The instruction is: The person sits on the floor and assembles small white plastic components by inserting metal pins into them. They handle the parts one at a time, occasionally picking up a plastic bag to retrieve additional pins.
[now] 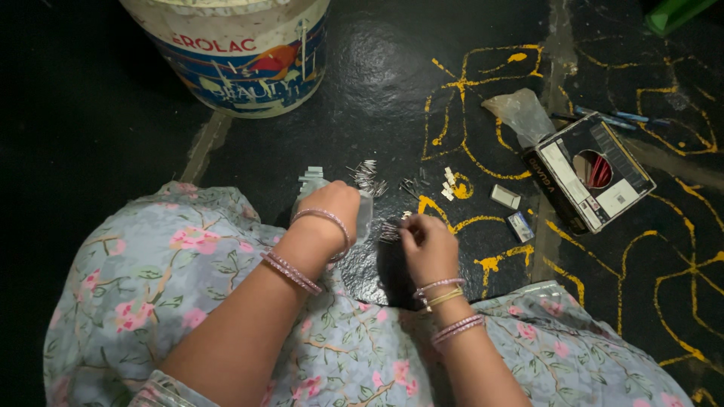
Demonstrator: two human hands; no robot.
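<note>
Head view: two bangled hands work small metal pins on a glossy black stone floor painted with yellow lines

Left to right: a paint-spattered plastic bucket (pixel 234 53) stands at the top; the left hand (pixel 332 207) is curled shut on a crinkly clear plastic packet (pixel 313 185) whose long axis runs away from the person; loose thin silvery pins (pixel 367 177) lie scattered just beyond; the right hand (pixel 426 241) pinches a small pin bunch (pixel 390 231) pointing leftward; an open cardboard box (pixel 592 173) sits well apart
</note>
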